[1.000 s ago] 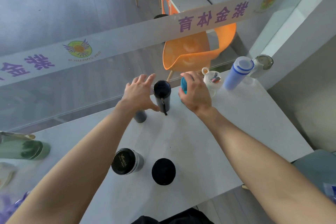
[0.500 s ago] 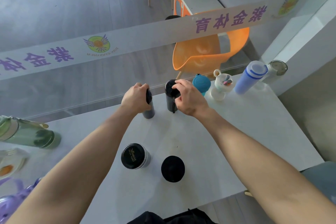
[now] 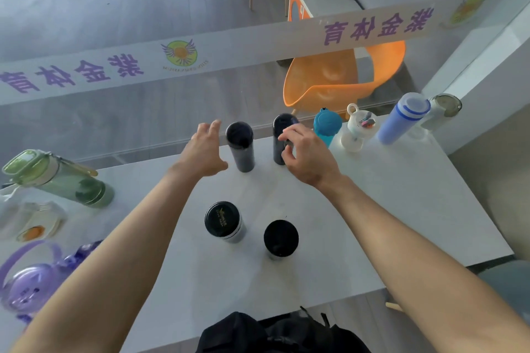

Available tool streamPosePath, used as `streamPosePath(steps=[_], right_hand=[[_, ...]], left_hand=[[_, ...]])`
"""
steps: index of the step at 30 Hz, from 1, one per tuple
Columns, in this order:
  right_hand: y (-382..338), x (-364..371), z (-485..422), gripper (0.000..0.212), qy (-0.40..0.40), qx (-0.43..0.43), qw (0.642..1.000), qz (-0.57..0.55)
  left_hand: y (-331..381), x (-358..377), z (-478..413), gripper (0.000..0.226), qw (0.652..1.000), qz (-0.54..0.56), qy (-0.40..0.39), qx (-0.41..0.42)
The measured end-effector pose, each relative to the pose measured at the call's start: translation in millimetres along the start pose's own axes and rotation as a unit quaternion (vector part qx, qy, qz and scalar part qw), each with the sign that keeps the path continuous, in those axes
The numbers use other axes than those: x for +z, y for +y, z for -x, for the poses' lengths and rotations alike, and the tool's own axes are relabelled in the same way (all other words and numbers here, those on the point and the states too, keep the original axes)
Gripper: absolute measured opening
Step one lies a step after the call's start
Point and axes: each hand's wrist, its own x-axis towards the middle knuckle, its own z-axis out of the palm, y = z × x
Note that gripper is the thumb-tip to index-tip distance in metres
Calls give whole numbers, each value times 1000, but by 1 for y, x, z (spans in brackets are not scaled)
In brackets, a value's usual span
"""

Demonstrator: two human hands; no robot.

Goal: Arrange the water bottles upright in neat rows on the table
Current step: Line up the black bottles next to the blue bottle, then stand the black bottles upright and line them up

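Observation:
A row of upright bottles stands along the far edge of the white table (image 3: 387, 209): a dark grey one (image 3: 242, 152), a black one (image 3: 279, 126), a teal one (image 3: 327, 126), a white one (image 3: 358, 131), a lavender-blue one (image 3: 401, 120) and a silver one (image 3: 443, 110). My left hand (image 3: 205, 152) is spread just left of the dark grey bottle, off it. My right hand (image 3: 308, 154) hovers in front of the black bottle with loosely bent fingers near its top. Two more upright bottles stand nearer me, a silver one with a black lid (image 3: 223, 222) and a black one (image 3: 281, 239).
At the table's left end a green bottle (image 3: 57, 177) lies on its side, with a clear bottle (image 3: 34, 226) and a purple bottle (image 3: 31, 281) beside it. A black bag (image 3: 281, 332) sits at the near edge. A glass wall with an orange chair (image 3: 344, 80) behind it borders the far edge.
My left hand let go of the dark grey bottle and spread open to its left. My right hand loosened its grip on the black bottle's top and drew back slightly.

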Motion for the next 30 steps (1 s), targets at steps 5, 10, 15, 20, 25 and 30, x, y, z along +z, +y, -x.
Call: streamPosePath(steps=[5, 10, 15, 20, 25, 30], right_hand=[[-25, 3, 39, 29, -39, 2, 998, -49], [-51, -9, 98, 67, -126, 14, 988, -88], [-53, 7, 147, 100, -237, 35, 971, -9], [-55, 24, 160, 72, -175, 77, 982, -4], [-72, 41, 134, 74, -161, 85, 983, 2], [-108, 82, 85, 66, -161, 73, 984, -24]], left_hand=[[-23, 9, 59, 84, 987, -68, -144, 5], [-21, 34, 108, 102, 969, -62, -240, -9], [-19, 66, 138, 111, 994, 65, -88, 14], [-28, 70, 151, 72, 995, 95, 8, 28], [-69, 53, 155, 78, 994, 103, 31, -12], [-124, 20, 150, 77, 987, 128, 74, -67]])
